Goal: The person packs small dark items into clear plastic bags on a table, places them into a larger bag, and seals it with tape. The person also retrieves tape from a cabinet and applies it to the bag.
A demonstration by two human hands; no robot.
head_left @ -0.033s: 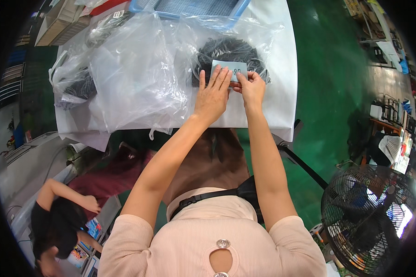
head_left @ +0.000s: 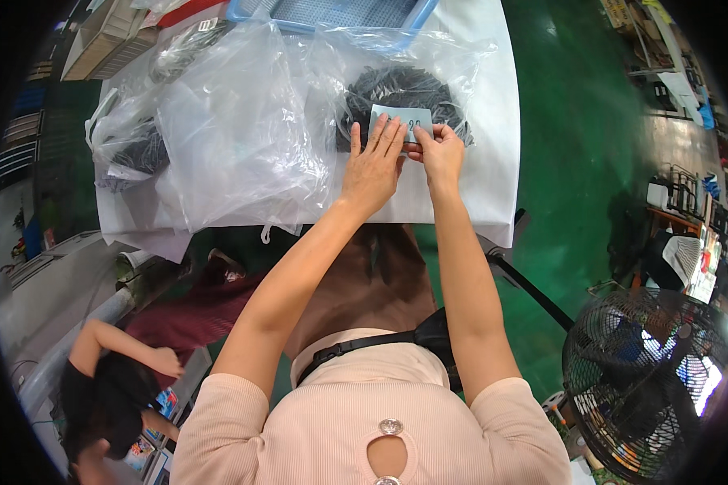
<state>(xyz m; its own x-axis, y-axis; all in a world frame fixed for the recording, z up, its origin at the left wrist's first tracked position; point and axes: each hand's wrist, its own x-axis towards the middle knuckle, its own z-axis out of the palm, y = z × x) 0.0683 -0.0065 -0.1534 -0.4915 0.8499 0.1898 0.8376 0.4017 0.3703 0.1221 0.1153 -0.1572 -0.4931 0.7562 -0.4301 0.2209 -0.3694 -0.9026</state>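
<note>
A clear plastic bag [head_left: 461, 56] holds a heap of thin black strips [head_left: 400, 83] on the white table. Against the heap's near side lies a pale grey-blue card [head_left: 422, 115] with dark print. My left hand [head_left: 372, 167] rests flat over the card's left part, its fingers stretched out and slightly spread. Pinched between the thumb and fingers of my right hand [head_left: 441, 159] is the card's lower right corner. Whether the card sits on or inside the plastic I cannot tell.
Crumpled clear plastic bags [head_left: 234, 129] cover the table's left half, one with dark contents [head_left: 137, 149]. A blue basket [head_left: 340, 16] and a cardboard box [head_left: 109, 40] are at the far side. A black fan [head_left: 643, 380] stands right; another person [head_left: 109, 388] is at lower left.
The other person at lower left has shifted slightly to the right. My hands and the card look almost unmoved.
</note>
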